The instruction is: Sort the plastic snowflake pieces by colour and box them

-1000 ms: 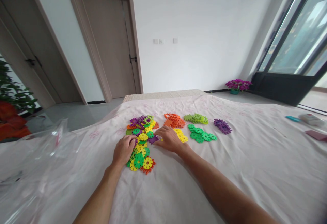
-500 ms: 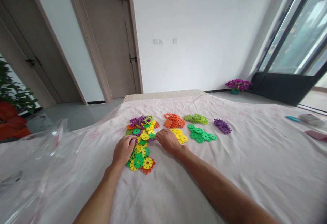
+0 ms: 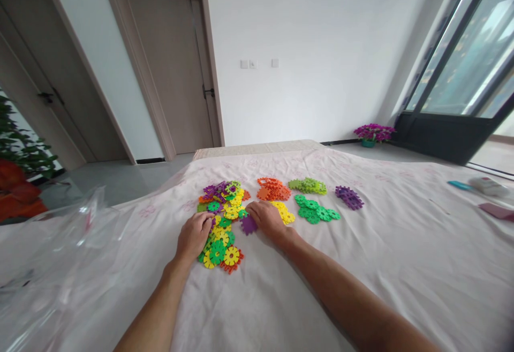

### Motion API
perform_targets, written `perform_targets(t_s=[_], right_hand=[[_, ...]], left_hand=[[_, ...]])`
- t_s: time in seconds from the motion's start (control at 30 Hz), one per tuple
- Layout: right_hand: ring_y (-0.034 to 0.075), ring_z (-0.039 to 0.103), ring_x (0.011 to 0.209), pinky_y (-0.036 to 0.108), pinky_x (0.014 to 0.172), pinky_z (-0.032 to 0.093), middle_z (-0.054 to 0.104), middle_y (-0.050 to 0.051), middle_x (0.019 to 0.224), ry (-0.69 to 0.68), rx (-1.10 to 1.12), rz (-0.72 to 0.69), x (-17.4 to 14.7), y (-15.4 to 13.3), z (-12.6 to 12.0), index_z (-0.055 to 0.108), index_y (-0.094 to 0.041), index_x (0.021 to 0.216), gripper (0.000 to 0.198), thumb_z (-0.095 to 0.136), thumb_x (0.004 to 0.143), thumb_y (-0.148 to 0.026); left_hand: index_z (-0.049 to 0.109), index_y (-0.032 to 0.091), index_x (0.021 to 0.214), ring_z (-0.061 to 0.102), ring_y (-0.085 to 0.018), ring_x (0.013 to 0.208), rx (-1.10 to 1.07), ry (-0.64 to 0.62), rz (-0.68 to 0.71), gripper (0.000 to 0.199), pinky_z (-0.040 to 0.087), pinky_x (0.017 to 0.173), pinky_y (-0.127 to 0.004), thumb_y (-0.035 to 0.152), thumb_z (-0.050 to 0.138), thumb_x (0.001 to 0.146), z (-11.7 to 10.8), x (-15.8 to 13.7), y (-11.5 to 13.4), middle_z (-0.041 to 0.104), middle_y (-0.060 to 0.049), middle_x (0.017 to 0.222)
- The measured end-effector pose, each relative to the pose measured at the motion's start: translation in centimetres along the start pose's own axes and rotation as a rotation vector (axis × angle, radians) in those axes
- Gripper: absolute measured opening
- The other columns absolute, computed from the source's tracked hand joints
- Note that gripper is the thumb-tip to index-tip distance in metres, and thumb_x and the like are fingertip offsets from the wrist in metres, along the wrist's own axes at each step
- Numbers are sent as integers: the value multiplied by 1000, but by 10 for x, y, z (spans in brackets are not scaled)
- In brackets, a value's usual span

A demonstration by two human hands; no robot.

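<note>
A mixed pile of flat, notched plastic building discs (image 3: 219,253) in yellow, green, purple and orange lies on the cloth. At its left edge rests my left hand (image 3: 195,234), fingers curled together. A bit of purple shows by its fingertips, but what they hold, if anything, is hidden. On the pile's right side, my right hand (image 3: 265,218) is closed on the edge of a purple notched building piece (image 3: 248,225), square in outline. Just beyond that hand are yellow discs (image 3: 286,214), partly covered by it.
Sorted groups lie further right: orange pieces (image 3: 273,189), light green pieces (image 3: 308,185), green discs (image 3: 317,210) and purple pieces (image 3: 349,197). Clear plastic bags (image 3: 72,255) spread over the left side of the cloth (image 3: 385,255). A blue object (image 3: 460,185) sits at the far right.
The purple piece by my right hand now shows its flat face, where before only a thin edge was visible. My right hand shifted very slightly; the left stayed put.
</note>
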State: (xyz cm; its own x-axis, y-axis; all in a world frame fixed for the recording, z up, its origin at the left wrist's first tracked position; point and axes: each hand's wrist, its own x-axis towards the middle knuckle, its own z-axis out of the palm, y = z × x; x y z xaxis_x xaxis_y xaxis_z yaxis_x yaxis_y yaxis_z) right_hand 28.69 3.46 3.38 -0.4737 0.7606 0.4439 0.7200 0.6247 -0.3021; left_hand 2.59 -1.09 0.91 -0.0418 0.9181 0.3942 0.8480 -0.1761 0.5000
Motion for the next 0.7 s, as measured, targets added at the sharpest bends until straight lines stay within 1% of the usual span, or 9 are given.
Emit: perform_targets(t_s=[0.1,0.2,0.27,0.33,0.4,0.5,0.6,0.7], right_hand=[[16,59,84,27,79,38,70,3,89,-5,0,-139,-2,-2,-3,68,-23,97,31,40,103,-37],[17,59,85,28,80,39,71,5,91,-10,23,-251,-3,-3,-5,68,-22,105,26,47,100,-36],[17,60,84,28,80,40,71,5,91,-1,48,-260,-2,-2,-7,68,-21,104,23,50,98,-34],[17,61,84,27,79,41,71,4,90,42,97,-209,1,3,-11,69,-22,101,21,51,98,-32],[17,62,87,26,79,42,72,4,92,137,142,-98,5,14,-18,69,-23,102,20,51,97,-31],[18,62,90,27,79,42,72,3,98,347,150,185,8,42,-33,68,-25,105,21,52,95,-34],[19,62,81,28,75,42,72,4,93,566,149,499,2,86,-50,68,-22,107,31,49,93,-41],[20,61,80,30,77,43,71,8,92,818,155,694,-15,136,-68,69,-17,106,40,45,89,-43]], left_hand=[[69,23,108,60,-21,114,-8,5,0,35,45,102,-35,37,40,94,0,0,0,68,-5,119],[69,23,108,60,-21,113,-13,4,3,36,45,102,-35,37,39,94,0,1,-1,68,-5,119],[69,23,108,60,-21,113,-12,-2,4,36,44,103,-35,38,39,94,1,1,-3,67,-5,119],[69,23,108,60,-21,114,-10,-8,3,37,44,103,-35,38,39,94,1,1,-4,67,-5,119],[69,24,108,60,-21,114,-11,-8,4,37,45,103,-35,38,39,93,2,2,-5,67,-5,120],[70,24,108,60,-21,114,-19,-3,-1,36,45,102,-35,39,40,93,2,2,-6,67,-4,120],[69,24,108,60,-21,114,-26,-1,2,37,45,103,-35,39,39,93,3,2,-7,67,-4,121],[69,23,108,60,-21,115,-27,-4,8,38,45,104,-36,39,38,94,4,2,-9,67,-5,121]])
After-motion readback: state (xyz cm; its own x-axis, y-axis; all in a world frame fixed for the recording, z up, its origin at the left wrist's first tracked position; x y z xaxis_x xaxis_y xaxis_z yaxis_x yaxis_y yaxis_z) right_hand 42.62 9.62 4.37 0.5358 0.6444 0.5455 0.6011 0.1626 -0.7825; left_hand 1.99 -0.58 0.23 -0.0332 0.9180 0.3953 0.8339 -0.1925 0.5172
